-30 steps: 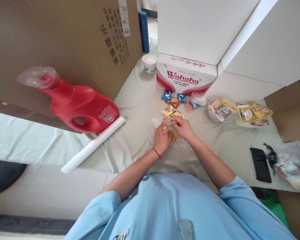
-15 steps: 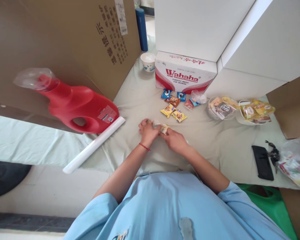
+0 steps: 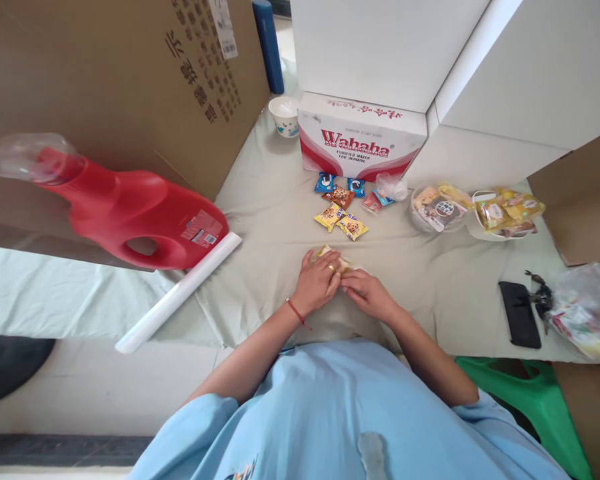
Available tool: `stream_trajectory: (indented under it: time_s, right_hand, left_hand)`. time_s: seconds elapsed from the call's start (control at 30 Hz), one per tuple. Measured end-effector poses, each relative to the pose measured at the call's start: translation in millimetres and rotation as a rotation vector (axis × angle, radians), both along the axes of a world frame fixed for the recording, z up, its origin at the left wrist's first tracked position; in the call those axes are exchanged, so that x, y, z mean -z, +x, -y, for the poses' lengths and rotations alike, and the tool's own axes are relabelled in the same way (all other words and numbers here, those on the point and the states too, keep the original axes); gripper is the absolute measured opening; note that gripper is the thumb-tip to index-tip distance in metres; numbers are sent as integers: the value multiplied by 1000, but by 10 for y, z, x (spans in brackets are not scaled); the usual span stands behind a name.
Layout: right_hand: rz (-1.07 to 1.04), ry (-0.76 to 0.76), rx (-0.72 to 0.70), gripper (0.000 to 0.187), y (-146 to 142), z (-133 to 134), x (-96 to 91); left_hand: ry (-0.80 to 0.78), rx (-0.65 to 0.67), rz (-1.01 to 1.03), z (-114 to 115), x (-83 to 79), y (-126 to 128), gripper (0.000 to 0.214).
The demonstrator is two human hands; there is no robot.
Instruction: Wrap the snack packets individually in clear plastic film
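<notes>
Close in front of my body, both hands meet over a small yellowish snack packet [image 3: 348,265] on the cloth. My left hand [image 3: 320,281] is palm down with its fingers curved over the packet, hiding most of it; its little finger is apart. Fingers and thumb of my right hand [image 3: 371,293] are pinched together at the packet's near right side. Beyond the hands lie two yellow cookie packets [image 3: 353,227], a brown cookie packet [image 3: 339,196] and two blue packets [image 3: 325,182]. Pink and blue wrappers [image 3: 373,202] rest beside crumpled clear plastic [image 3: 392,187].
At left, a red detergent jug [image 3: 145,213] lies near a white roll [image 3: 180,293]. A Wahaha carton [image 3: 360,137] and paper cup [image 3: 285,119] stand behind. Right are two snack-filled containers [image 3: 476,232], a phone [image 3: 519,315], keys [image 3: 544,297] and a plastic bag [image 3: 587,310].
My left hand has moved right and turned, now covering more of the packet. My right hand has shifted slightly right and down. The whole view has shifted a little.
</notes>
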State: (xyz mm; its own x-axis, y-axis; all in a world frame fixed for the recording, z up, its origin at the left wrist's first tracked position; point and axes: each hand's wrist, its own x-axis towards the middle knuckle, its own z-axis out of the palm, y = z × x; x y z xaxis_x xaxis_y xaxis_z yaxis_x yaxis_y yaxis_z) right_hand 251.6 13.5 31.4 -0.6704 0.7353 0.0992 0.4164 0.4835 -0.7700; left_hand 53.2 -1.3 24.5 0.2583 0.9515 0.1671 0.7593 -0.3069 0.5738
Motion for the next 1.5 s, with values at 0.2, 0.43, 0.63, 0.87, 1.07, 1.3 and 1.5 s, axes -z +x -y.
stream_trajectory:
  time_s: [0.2,0.43,0.63,0.87,1.07,1.3,1.5]
  right_hand:
    - [231,131,743,44,328,92,176]
    - [205,-66,485,13,195,1,-26]
    - [294,64,380,14,-474,-419,-314]
    - [471,60,168,21,-1051,-460,-242]
    - [444,246,124,27,-981,-179,-112]
    - [488,300,144,41,-898,-149,-52]
    - [-92,-154,414,24,-488,-285,-219]
  left_hand:
    - [90,26,-150,251,179,9,54]
    - [117,35,-179,334,234,-6,65]
    - [131,41,-167,321,294,20,57]
    - [146,56,9,434,374,-210,53]
    - [261,-106,174,825,269,-511,40]
    - [250,-290,220,859,109,-655,15]
    - [-124,-464,609,800,-58,-499,30]
